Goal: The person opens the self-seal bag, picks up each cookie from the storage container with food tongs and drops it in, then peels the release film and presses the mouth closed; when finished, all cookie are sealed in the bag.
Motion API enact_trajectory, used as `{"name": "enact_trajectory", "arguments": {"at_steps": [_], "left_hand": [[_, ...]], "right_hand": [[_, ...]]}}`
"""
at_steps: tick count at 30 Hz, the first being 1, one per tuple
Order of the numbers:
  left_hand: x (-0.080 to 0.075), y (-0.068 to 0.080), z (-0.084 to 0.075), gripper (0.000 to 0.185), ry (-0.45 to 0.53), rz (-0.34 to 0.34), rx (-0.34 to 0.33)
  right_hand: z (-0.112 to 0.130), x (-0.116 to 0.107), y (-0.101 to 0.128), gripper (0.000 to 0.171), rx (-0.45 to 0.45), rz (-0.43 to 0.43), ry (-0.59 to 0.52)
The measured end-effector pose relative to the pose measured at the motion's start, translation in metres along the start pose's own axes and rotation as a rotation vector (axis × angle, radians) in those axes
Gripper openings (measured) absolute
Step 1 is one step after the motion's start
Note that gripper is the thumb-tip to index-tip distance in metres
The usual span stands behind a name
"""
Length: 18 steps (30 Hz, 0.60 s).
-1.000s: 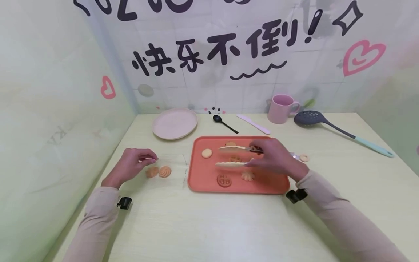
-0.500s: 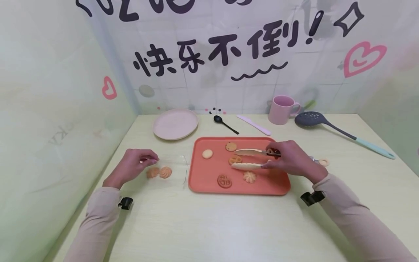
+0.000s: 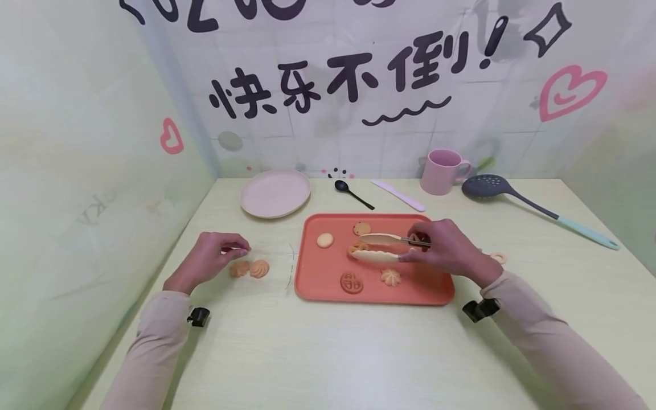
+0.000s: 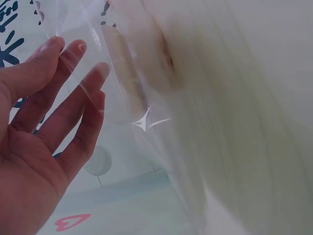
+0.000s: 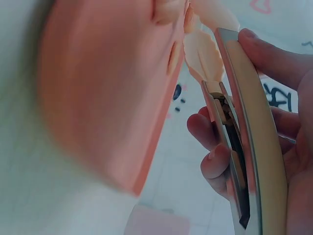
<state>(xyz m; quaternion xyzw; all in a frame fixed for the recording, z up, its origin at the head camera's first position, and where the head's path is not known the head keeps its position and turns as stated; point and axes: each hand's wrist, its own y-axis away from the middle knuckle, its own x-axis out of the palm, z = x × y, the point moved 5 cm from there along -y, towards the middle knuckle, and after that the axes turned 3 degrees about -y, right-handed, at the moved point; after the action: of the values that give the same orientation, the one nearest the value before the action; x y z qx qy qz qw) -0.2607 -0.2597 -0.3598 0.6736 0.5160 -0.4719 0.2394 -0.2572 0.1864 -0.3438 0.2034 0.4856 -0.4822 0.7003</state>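
Observation:
My left hand (image 3: pixel 207 256) pinches the edge of a clear plastic bag (image 4: pixel 124 98) between thumb and forefinger. Two swirled cookies (image 3: pixel 259 269) lie in or under that bag on the table. In my right hand (image 3: pixel 448 245) is a pair of tongs (image 3: pixel 386 240) with cream scalloped tips, held over the red tray (image 3: pixel 318 279). The tongs' tips stand apart around a pretzel-shaped cookie (image 3: pixel 353 249); whether they touch it I cannot tell. Around it on the tray are a pale round cookie (image 3: pixel 325 240), a chip cookie (image 3: pixel 361 228), a brown lattice cookie (image 3: pixel 351 282) and a flower-shaped cookie (image 3: pixel 390 277).
Behind the tray are a pink plate (image 3: pixel 275 193), a black spoon (image 3: pixel 353 194), a lilac knife (image 3: pixel 398 196) and a pink mug (image 3: pixel 439 172). A slotted spoon (image 3: pixel 533 204) lies at the back right. The tongs' ring (image 3: pixel 499 258) shows beyond my right wrist.
The tongs first shifted right with my right hand, then came back slightly left. The pretzel-shaped cookie has slid a little left on the tray. My left hand stays nearly still.

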Motion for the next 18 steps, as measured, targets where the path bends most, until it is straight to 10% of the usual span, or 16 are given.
{"name": "enact_trajectory", "arguments": {"at_steps": [18], "left_hand": [[0.000,-0.001,-0.003,0.009,0.004,-0.005,-0.007]], "right_hand": [[0.075,0.042,-0.043,0.043,-0.093,0.101,-0.065]]}}
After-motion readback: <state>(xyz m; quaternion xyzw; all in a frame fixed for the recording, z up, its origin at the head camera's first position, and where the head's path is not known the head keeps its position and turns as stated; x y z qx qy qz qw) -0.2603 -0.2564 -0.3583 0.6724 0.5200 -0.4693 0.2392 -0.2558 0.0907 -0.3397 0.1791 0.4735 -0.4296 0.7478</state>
